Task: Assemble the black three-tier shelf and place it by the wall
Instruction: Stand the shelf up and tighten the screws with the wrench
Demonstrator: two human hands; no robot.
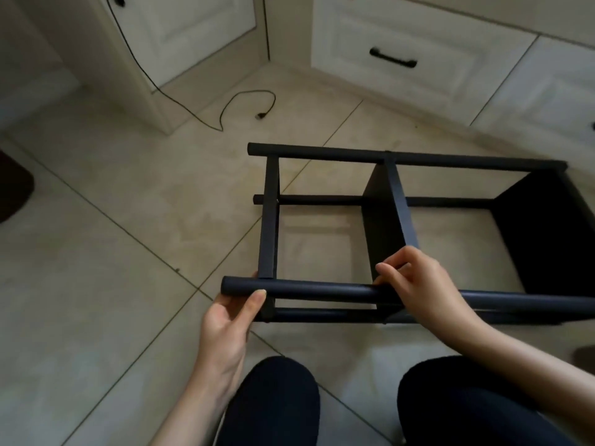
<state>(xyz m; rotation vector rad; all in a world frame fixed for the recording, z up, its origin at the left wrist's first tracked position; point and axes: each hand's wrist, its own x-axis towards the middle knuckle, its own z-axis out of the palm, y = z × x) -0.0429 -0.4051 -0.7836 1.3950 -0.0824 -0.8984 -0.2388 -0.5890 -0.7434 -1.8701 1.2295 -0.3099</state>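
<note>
Head view: a beige tiled floor fills the frame, with white cabinets across twelve to two o'clock and a black cable trailing loose at about eleven. The black shelf lies on its side on the floor, from the centre out toward three o'clock, its poles running left to right and two of its panels standing on edge. The person kneels at six o'clock, dark-clothed knees just below the frame. The left hand wraps the free end of the nearest pole from below, thumb laid on top. The right hand grips the same pole where it meets the middle panel, fingers curled over the joint.

The step appears to be seating or tightening this pole. To do it well, the right hand should brace the joint firmly while the left pushes or twists straight along the pole's axis, keeping the frame flat so the far joints do not rack.
</note>
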